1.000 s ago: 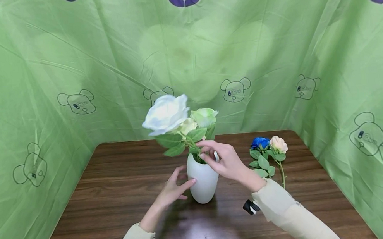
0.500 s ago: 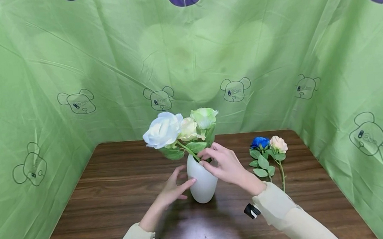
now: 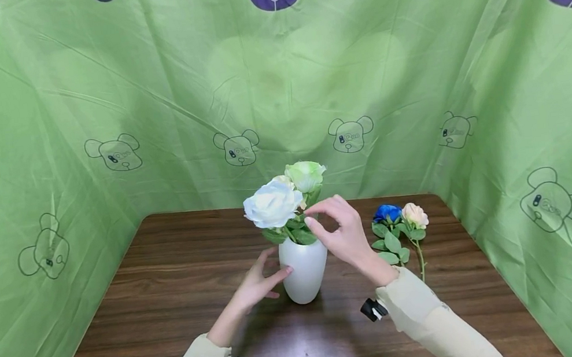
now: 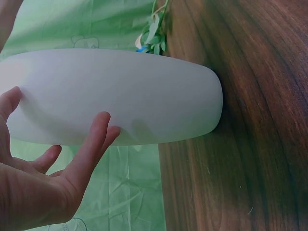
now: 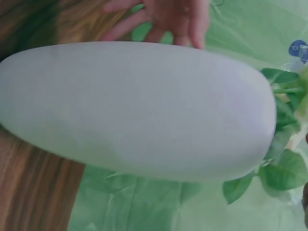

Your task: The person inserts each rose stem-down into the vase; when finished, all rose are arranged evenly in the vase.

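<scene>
A white vase (image 3: pixel 303 270) stands upright on the wooden table. It holds a white rose (image 3: pixel 273 203), leaning to the left, a light green rose (image 3: pixel 305 175) and a pale cream bloom, mostly hidden behind the white one. At the vase's left side, my left hand (image 3: pixel 260 283) has spread, nearly straight fingers, with the thumb tip at the wall; the left wrist view shows fingertips (image 4: pixel 102 118) right at the vase. My right hand (image 3: pixel 344 230) is above the rim's right side, thumb and forefinger bent with a gap between them, close to the green leaves (image 3: pixel 302 235).
To the right lie a blue rose (image 3: pixel 387 213) and a pale pink rose (image 3: pixel 415 215) with leafy stems. Green printed cloth (image 3: pixel 178 97) walls in the back and sides of the wooden table (image 3: pixel 171 283).
The white rose has come down and swung right, its stem now in the vase. My right hand has let go of it and lifted slightly. My left hand has kept its place.
</scene>
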A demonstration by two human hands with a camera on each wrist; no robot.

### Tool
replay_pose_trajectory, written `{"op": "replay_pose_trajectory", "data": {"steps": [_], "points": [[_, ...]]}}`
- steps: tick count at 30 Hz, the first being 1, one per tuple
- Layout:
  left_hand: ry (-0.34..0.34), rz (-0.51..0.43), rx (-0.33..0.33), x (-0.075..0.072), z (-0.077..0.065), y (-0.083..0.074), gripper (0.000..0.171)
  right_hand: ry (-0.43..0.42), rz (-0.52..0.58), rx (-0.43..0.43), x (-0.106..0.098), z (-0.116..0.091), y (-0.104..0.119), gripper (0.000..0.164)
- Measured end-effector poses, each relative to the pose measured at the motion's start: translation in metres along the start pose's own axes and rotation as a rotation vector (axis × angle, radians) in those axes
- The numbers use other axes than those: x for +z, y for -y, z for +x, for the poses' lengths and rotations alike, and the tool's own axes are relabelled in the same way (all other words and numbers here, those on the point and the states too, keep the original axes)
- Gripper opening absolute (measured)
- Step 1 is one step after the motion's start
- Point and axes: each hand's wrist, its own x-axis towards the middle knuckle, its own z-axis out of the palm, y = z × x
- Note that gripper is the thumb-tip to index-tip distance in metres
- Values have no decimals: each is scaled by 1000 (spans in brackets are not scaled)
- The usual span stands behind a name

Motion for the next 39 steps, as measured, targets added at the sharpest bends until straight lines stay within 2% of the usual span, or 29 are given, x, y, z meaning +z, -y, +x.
{"op": "replay_pose_trajectory", "data": {"steps": [3,6,10,16,20,25,29,34,39], "points": [[8,-3,8,0,-2,-2,68,13,-41,-6,7,4,3,14],[22,-10,7,0,-9,-16,65,51,-113,-3,17,2,6,15],[38,-20,5,1,-15,-28,61,45,-165,36,29,-3,9,13],[27,-38,5,0,-3,-6,64,4,-172,74,35,-7,8,9],[22,-23,1,0,0,-1,64,5,-166,76,35,-7,7,9],[24,-29,-2,0,-1,-4,64,17,-123,82,30,-7,7,12],[23,-34,2,1,-8,-17,64,-12,-54,112,19,-8,4,17],[18,-5,15,3,-16,-31,62,-80,-14,203,0,-12,-9,17],[17,4,20,3,-17,-32,62,-108,-50,324,-18,-24,-32,18]]}}
